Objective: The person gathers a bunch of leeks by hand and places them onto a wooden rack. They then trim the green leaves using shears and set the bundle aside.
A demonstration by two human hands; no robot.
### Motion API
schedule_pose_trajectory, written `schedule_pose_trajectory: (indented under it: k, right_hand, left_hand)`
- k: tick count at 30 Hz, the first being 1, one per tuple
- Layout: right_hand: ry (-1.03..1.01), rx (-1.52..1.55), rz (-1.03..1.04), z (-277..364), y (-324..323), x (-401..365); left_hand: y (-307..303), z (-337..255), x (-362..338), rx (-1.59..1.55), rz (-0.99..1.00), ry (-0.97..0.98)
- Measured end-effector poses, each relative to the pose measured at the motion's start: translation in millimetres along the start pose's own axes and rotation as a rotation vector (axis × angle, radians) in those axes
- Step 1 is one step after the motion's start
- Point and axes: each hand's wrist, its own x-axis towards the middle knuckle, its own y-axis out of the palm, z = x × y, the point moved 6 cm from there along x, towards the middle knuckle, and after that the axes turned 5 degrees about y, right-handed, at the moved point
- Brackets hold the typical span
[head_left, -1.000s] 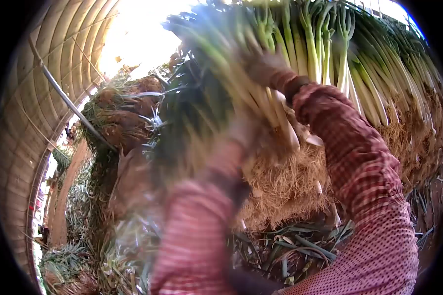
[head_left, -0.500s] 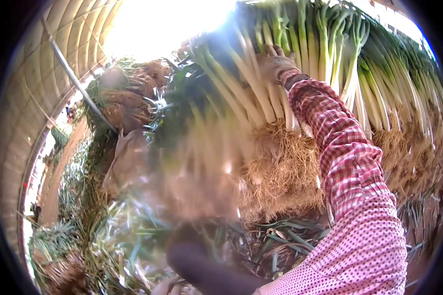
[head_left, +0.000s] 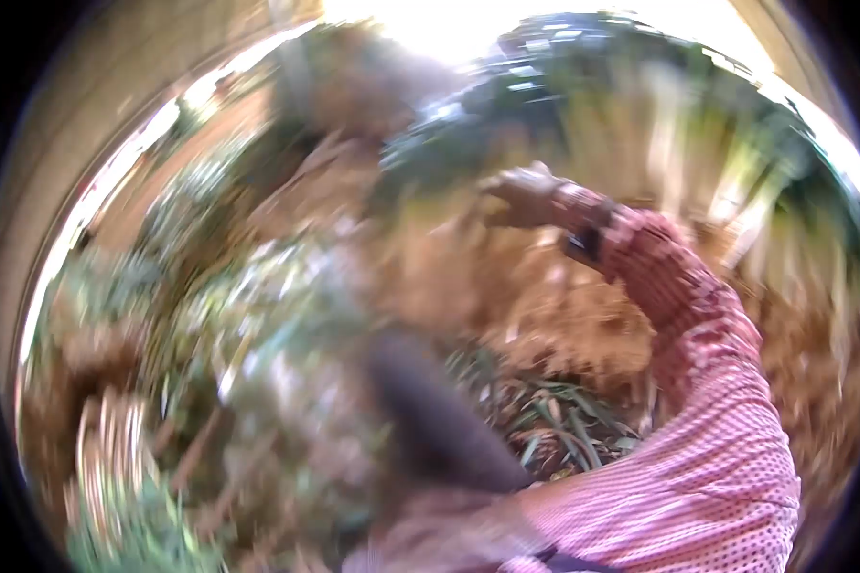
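Observation:
My right hand (head_left: 521, 196), in a pale glove below a red checked sleeve, reaches left over the front of a large pile of leeks (head_left: 674, 143). Its fingers look spread, though blurred, and no stalk shows in them. The leeks' green tops point up and away, and their brown roots (head_left: 564, 310) hang toward me, below the hand. I cannot make out my left hand; the bottom of the view is smeared.
Cut leaves and leek scraps (head_left: 569, 425) litter the ground near a dark, blurred limb-like shape (head_left: 435, 411). Loose greenery lies at left, with a bundle of pale stalks (head_left: 115, 444) at lower left. A curved pale wall (head_left: 86, 124) rises at far left.
The view has swung left and down, with strong blur. My right hand has come off the leek stalks and moved down toward the roots. A stalk bundle now shows at lower left.

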Motion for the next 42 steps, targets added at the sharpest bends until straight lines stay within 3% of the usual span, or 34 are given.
schedule_pose_trajectory:
  k: [1, 2, 3, 5, 6, 7, 8, 10, 12, 14, 17, 19, 20, 22, 23, 24, 25, 26, 28, 29, 30, 31, 32, 33, 34, 35, 38, 40, 42]
  right_hand:
    - [-0.256, 0.033, 0.044, 49.1, 23.6, 1.4]
    - [-0.507, 0.067, 0.093, 98.3, 45.2, -2.9]
    - [-0.607, 0.084, 0.14, 148.8, 56.5, -15.3]
    - [-0.824, 0.179, 0.286, 239.4, 84.4, -47.2]
    - [-0.931, 0.249, 0.367, 282.5, 89.3, -60.2]
    - [-0.936, 0.054, 0.453, 325.7, 101.9, -75.6]
    - [-1.039, 0.089, 0.469, 358.2, 129.6, -85.8]
    - [-1.155, 0.098, 0.571, 401.7, 156.6, -112.5]
    - [-1.202, 0.077, 0.692, 436.0, 185.9, -133.2]
    - [-1.238, 0.003, 0.779, 461.6, 214.2, -147.0]
    - [-1.298, -0.15, 0.873, 488.4, 238.0, -164.5]
    - [-1.625, -0.125, 0.466, 497.3, 271.4, -153.8]
    - [-1.417, -0.028, 0.607, 511.4, 254.0, -147.9]
    - [-1.098, 0.113, 0.81, 535.5, 213.3, -132.2]
    - [-0.97, 0.248, 0.726, 541.1, 217.1, -118.3]
    - [-0.887, -0.02, 0.741, 555.4, 221.7, -110.6]
    - [-0.994, 0.018, 0.616, 564.1, 221.8, -106.0]
    - [-1.091, 0.062, 0.48, 573.6, 215.9, -104.8]
    - [-1.075, -0.013, 0.605, 597.5, 226.6, -113.2]
    - [-1.156, 0.004, 0.546, 609.9, 231.6, -119.6]
    - [-1.152, 0.039, 0.544, 623.3, 240.1, -127.0]
    - [-1.256, 0.133, 0.583, 634.0, 238.6, -136.9]
    - [-1.36, 0.232, 0.607, 643.2, 236.9, -142.5]
    - [-1.403, 0.436, 0.784, 649.7, 247.9, -144.4]
    - [-1.307, 0.339, 0.773, 653.3, 258.1, -143.4]
    - [-1.306, 0.185, 0.734, 660.5, 243.6, -147.5]
    - [-1.547, 0.16, 0.523, 682.4, 245.4, -99.4]
    - [-1.18, 0.545, 0.137, 684.1, 222.8, 13.9]
    - [-0.642, 0.399, -0.112, 659.1, 185.9, 101.7]
  left_hand:
    - [7.4, 7.0, -3.4, -0.006, -0.025, -0.149]
    - [-33.8, -52.9, -6.5, 0.05, -0.262, -0.064]
    - [-83.8, -84.3, -18.5, 0.145, -0.48, 0.031]
    - [-57.3, -47.6, -31.8, 0.199, -0.345, -0.023]
    - [-46.1, -53.6, -27.7, 0.196, -0.28, 0.079]
    - [-37.5, -55.3, -32.5, 0.354, -0.291, 0.176]
    - [-26.3, -53.4, -37.7, 0.514, -0.282, 0.281]
    - [-13.4, -29.1, -37.9, 0.22, 0.01, 0.121]
    - [1.9, -19.6, -42.9, 0.037, -0.018, 0.075]
    - [9.6, -18.1, -42.4, 0.061, 0.065, -0.093]
    - [23.5, -8.6, -43.3, -0.027, 0.254, -0.147]
    - [15.8, 12.4, -52.6, -0.045, 0.042, -0.208]
    - [9.5, 24.1, -66.3, -0.045, -0.067, -0.26]
    - [-21.4, 48.0, -112.8, -0.096, -0.514, -0.277]
    - [-30.6, 63.0, -146.0, -0.186, -0.608, -0.469]
    - [-77.2, 50.0, -178.8, -0.228, -0.693, -0.746]
    - [-93.3, 48.2, -218.8, -0.303, -0.879, -1.059]
    - [-91.3, 53.4, -263.1, -0.292, -0.968, -1.088]
    - [-86.5, 62.6, -351.6, -0.266, -1.152, -1.133]
    - [-79.3, 57.4, -384.3, -0.199, -1.178, -1.086]
    - [-51.9, 62.6, -430.5, -0.405, -1.328, -1.285]
    - [-19.0, 78.8, -476.5, -0.538, -1.23, -1.293]
    - [16.4, 82.4, -480.9, -0.451, -0.724, -1.382]
    - [48.5, 85.8, -484.7, -0.352, -0.22, -1.41]
    - [67.1, 92.9, -486.0, -0.236, 0.272, -1.378]
    - [54.5, 88.0, -461.8, -0.163, 0.244, -1.535]
    - [26.2, 142.9, -410.8, -0.168, -0.133, -1.479]
    - [-18.1, 195.6, -360.9, 0.019, -0.343, -1.18]
    - [-119.5, 191.9, -267.3, 0.189, -0.603, -1.044]
